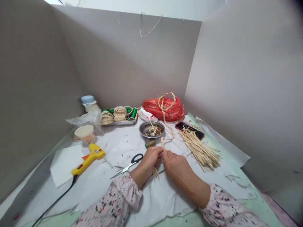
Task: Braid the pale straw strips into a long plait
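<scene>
A pale straw braid point(168, 126) runs from my fingers up the table and loops over a red plastic bag. My left hand point(152, 157) pinches the braid's near end, and loose straw ends point(155, 172) hang below it. Close against it, my right hand point(177, 165) is closed on the same end, its fingertips partly hidden. To the right lies a bundle of dry straw strands point(201, 148), partly over a phone point(190, 130). Black-handled scissors point(129, 165) rest open beside my left wrist.
A yellow glue gun point(88, 159) with a black cord lies left, near a paper cup point(84, 133). A metal bowl point(142, 130) of scraps stands ahead. Behind are a tray point(120, 123) with coils and green thread, a bottle point(89, 102) and the red bag point(151, 108). Grey panels enclose the table.
</scene>
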Demonstrator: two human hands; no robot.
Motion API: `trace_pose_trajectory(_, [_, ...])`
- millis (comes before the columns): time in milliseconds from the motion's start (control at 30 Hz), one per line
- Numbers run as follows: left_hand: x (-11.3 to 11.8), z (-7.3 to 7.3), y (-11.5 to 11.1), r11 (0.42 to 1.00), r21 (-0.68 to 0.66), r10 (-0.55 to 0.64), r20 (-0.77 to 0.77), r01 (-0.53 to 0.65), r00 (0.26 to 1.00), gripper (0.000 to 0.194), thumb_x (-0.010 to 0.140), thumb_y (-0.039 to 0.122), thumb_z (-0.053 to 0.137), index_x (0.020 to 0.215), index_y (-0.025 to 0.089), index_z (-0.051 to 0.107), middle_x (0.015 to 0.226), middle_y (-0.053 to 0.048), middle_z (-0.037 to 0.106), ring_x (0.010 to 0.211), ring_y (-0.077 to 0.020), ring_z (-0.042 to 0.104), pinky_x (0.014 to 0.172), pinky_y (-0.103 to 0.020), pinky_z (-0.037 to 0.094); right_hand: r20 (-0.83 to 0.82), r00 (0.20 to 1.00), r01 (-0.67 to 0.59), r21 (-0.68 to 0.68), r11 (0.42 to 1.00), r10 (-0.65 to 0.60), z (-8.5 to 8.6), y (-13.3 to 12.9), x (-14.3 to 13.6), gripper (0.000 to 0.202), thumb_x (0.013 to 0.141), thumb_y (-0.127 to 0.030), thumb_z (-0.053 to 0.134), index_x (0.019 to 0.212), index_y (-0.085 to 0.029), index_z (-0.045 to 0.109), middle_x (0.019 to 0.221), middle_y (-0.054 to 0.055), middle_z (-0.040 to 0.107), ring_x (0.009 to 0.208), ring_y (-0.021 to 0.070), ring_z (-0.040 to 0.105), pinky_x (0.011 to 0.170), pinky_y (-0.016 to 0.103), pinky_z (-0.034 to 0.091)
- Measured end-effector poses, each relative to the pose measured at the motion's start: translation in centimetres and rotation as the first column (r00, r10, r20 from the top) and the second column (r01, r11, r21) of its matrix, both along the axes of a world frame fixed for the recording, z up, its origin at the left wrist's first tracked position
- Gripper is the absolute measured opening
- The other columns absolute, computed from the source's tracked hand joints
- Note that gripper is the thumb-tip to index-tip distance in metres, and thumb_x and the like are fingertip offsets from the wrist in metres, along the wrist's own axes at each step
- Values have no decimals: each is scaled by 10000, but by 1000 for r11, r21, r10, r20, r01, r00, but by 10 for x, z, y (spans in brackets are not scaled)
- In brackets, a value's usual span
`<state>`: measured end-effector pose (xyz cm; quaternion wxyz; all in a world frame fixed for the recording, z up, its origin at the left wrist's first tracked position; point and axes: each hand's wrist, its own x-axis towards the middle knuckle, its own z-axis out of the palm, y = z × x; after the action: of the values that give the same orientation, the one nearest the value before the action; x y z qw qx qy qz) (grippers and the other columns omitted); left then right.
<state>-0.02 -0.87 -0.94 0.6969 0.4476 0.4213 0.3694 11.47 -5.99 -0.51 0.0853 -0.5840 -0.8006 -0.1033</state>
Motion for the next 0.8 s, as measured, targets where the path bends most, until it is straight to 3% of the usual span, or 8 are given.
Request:
trace_pose_trajectory(200, [0,-1,0,999,17,34,-40,-33,999,258,663,403,605,650,154,540,435,95,312,374,-44,215,425,-227,92,-51,998,-48,-110,993,43,5,-7,-6,210,845,-52,438,986,-119,578,859,138,677,666,214,657,530,282,396])
trace_pose_trajectory(300, [-2,2,1,998,13,54,-33,-54,998,261,658,404,611,682,149,559,436,110,270,370,-40,186,419,-218,95,-200,976,-124,-180,976,87,20,-10,3,133,865,-167,494,871,-163,627,785,94,697,621,196,632,531,276,348])
trace_pose_trajectory(367, [-3,2,2,999,16,50,-23,-49,999,253,659,395,610,681,149,554,445,113,265,373,-34,171,414,-212,92,-345,932,-174,-156,972,111,34,-8,16,213,891,-261,494,738,-201,629,678,56,683,576,175,595,531,270,317])
trace_pose_trajectory(400, [-4,2,3,999,19,45,-18,-45,999,250,664,391,608,688,148,554,449,114,265,375,-32,166,412,-209,89,-396,914,-152,-120,981,93,41,-6,25,263,899,-280,481,689,-205,623,636,49,668,545,165,569,523,270,299])
trace_pose_trajectory(467, [-5,2,4,999,22,35,-16,-34,999,248,680,389,604,708,147,555,454,117,259,377,-30,153,406,-207,79,-393,918,18,-66,998,-42,54,2,43,301,894,-321,489,648,-200,612,601,58,646,521,164,537,521,277,284])
trace_pose_trajectory(600, [-6,0,5,1000,10,18,-39,-18,999,227,703,363,594,737,141,561,457,123,240,378,-30,142,397,-205,71,-142,927,326,-157,932,-348,65,20,74,202,848,-241,521,716,-168,656,702,126,674,617,216,604,532,287,300])
trace_pose_trajectory(733, [-6,1,5,1000,-18,17,-48,-18,999,207,700,334,600,757,137,570,453,123,238,376,-30,144,396,-199,78,55,892,442,-319,838,-449,53,31,87,107,753,-152,612,686,-114,687,743,211,679,709,294,663,544,309,381])
trace_pose_trajectory(800, [-6,1,5,1000,-22,15,-53,-16,999,207,705,334,598,759,136,575,447,122,233,374,-31,144,395,-198,78,52,892,442,-307,843,-449,41,33,90,58,701,-108,645,678,-109,698,722,215,680,725,303,675,572,320,421])
